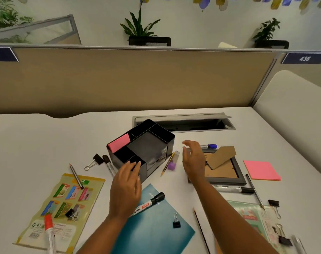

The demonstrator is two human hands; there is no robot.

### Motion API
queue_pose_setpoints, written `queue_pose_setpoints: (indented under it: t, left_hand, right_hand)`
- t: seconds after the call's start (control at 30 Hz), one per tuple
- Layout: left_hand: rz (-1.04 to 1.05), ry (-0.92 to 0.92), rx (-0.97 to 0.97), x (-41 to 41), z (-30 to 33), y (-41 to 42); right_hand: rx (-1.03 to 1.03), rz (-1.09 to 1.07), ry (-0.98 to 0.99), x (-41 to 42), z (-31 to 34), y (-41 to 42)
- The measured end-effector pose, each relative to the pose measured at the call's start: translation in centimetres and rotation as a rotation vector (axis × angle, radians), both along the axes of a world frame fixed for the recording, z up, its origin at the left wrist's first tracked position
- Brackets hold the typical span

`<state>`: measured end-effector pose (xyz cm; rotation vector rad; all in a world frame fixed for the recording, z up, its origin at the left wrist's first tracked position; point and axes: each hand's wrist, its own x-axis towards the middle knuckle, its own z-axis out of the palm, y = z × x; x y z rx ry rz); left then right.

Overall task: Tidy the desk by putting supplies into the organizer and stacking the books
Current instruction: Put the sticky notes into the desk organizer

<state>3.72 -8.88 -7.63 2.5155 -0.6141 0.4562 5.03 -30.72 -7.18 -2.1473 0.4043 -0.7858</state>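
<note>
Our hands are both open and empty — the left hand [125, 182] touches the near corner of the black organizer [141, 149], the right hand [193, 159] hovers just beside it, likely to square it up. It sits mid-surface, toward the far edge, holding one pink pad [118, 143]. Markers, pencils, binder clips and books [152, 226] lie scattered along the near edge — a purple-capped glue stick [172, 162] lies between organizer and right hand.

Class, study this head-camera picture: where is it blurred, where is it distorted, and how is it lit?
Head view: motion blur smears the right hand and purple glue stick; the wide lens bows the partition's top rail; lighting is soft and even, shadows faint, and mild sheen shows on the black organizer.
</note>
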Motion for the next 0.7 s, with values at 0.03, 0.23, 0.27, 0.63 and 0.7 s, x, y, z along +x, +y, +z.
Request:
queue_pose_setpoints:
  t: [0.03,0.23,0.27,0.63,0.7]
  left_hand:
    - [0.012,-0.008,0.021,0.0,-0.2,-0.1]
    - [0.065,-0.029,0.02,0.0,-1.1,-0.7]
    - [0.074,-0.029,0.016,0.0,-1.2,-0.9]
    - [0.123,-0.088,0.051,0.2,-1.1,-1.3]
    - [0.132,-0.083,0.055,0.3,-1.1,-1.3]
  right_hand:
    - [-0.004,-0.077,0.028,-0.8,-0.4,-1.6]
    - [-0.188,-0.54,0.452,-4.8,-0.8,-10.7]
    - [-0.209,-0.59,0.544,-5.4,-0.8,-12.1]
    - [0.158,-0.677,0.91,-9.4,-2.3,-21.6]
    - [0.156,-0.679,0.881,-9.1,-2.0,-21.6]
